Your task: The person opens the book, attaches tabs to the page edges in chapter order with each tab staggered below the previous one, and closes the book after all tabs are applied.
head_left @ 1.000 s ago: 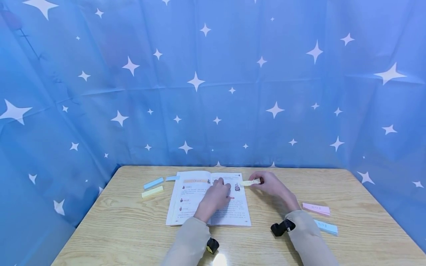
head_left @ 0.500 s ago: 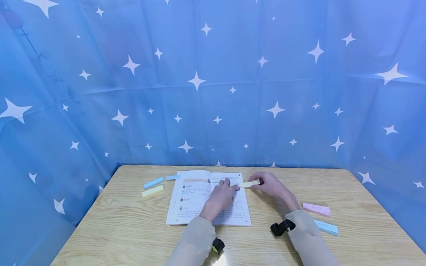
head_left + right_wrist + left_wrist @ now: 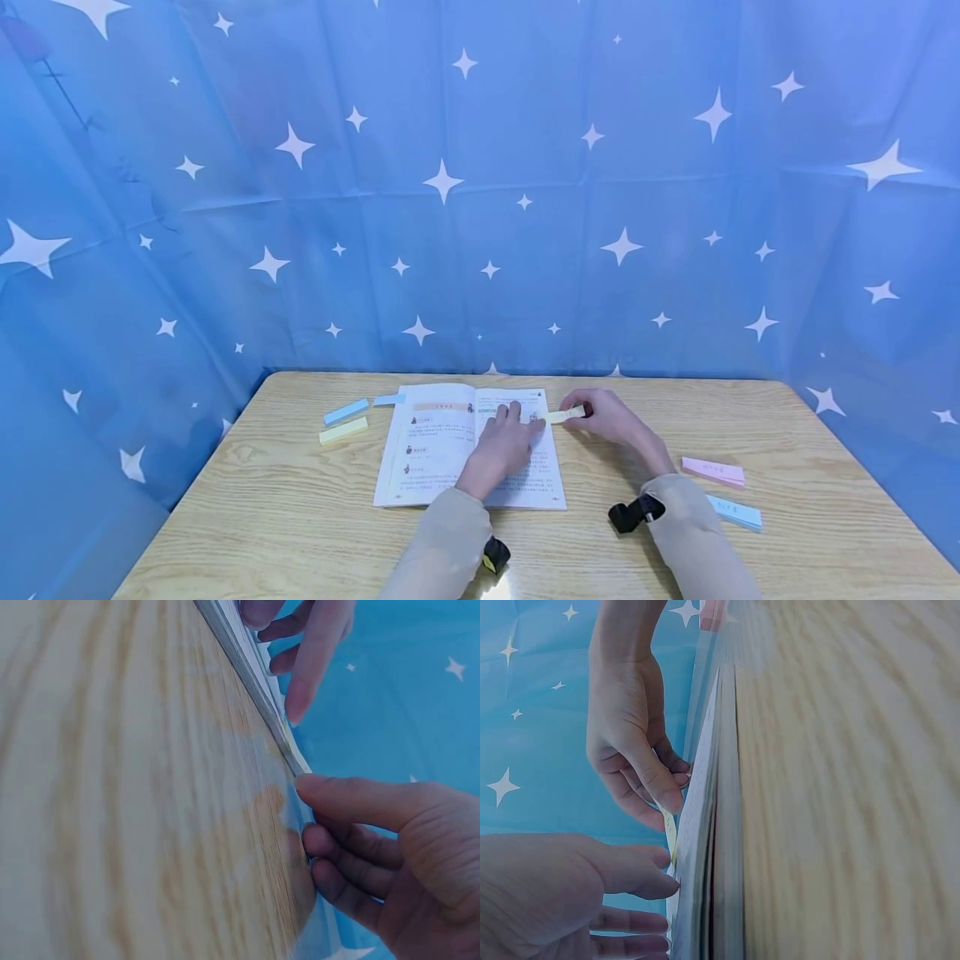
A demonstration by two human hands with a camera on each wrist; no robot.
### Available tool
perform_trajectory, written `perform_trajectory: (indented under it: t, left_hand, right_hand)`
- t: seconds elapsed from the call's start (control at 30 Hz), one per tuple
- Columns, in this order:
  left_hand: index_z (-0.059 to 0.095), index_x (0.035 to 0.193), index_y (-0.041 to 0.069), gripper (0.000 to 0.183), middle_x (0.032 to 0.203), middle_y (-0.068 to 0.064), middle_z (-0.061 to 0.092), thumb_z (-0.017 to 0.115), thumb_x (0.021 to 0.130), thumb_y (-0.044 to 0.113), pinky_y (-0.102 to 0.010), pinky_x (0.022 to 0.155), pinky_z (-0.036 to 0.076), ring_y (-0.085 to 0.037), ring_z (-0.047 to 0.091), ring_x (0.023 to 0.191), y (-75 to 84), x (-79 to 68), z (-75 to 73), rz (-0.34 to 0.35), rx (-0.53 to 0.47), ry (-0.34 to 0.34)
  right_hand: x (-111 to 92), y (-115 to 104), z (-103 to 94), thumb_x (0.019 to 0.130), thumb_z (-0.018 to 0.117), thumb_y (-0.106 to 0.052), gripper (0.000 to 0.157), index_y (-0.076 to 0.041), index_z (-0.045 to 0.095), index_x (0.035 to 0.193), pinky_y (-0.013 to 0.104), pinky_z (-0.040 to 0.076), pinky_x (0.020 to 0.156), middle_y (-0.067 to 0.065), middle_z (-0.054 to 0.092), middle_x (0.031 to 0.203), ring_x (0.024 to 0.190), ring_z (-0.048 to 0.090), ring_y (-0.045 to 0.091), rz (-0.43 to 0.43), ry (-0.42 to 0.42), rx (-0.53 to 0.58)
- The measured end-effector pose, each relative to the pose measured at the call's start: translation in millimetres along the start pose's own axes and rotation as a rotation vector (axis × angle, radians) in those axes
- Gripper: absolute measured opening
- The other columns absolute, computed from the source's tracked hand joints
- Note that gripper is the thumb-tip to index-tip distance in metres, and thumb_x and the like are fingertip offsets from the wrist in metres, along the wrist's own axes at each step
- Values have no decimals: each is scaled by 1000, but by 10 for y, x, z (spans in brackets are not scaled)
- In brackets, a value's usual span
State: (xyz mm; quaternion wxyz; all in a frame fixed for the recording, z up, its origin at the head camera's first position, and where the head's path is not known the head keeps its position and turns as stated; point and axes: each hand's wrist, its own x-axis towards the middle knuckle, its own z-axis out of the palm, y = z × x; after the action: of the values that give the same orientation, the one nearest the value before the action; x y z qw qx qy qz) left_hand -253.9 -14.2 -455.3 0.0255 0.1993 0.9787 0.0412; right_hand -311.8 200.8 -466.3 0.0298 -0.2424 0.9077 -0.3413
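Note:
An open book (image 3: 427, 479) lies on the wooden table, printed text and small pictures on its pages. My left hand (image 3: 504, 442) rests on the right page with fingers extended; its thumb reaches to the page's right edge, where it meets a yellow sticky note strip (image 3: 564, 416). Beyond that edge my right hand (image 3: 611, 415) pinches the strip's outer end between thumb and fingers. In the left wrist view the yellow strip (image 3: 669, 825) runs from the right hand's fingertips toward the left hand's. The right wrist view has the right thumb close to the book's edge, hiding most of the strip.
A blue sticky tab (image 3: 388, 400) sticks out of the left page's edge. Left of the book lie a blue strip pad (image 3: 346, 412) and a yellow strip pad (image 3: 343, 432). A pink pad (image 3: 713, 471) and a blue pad (image 3: 737, 512) lie near the right forearm.
My left hand has slid right across the page, its thumb now at the yellow strip's inner end. My right hand has stayed almost still, pinching the strip.

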Motion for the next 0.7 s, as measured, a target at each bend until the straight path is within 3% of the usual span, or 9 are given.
perform_trajectory:
  t: [0.27,0.43,0.7]
  left_hand:
    - [57,145,31,43,140,-12,44,59,103,22,-42,101,44,-27,43,122,3,-3,-3,-10,0,1]
    - [57,145,31,43,142,-12,43,58,103,23,-43,102,44,-27,43,123,4,4,12,-14,3,-4]
    - [57,145,31,43,143,-12,43,58,103,24,-42,102,44,-28,43,125,0,-13,5,-5,21,3]
  right_hand:
    - [2,-26,-23,92,74,-9,19,-6,72,110,27,40,57,0,62,86,63,47,15,31,-12,-2]
    - [3,-24,-60,91,75,-11,26,-2,71,115,29,46,67,3,67,96,76,54,15,28,-11,12]
    - [-6,-116,-88,93,70,-8,23,2,70,114,39,54,85,10,71,103,94,65,21,-20,64,2]
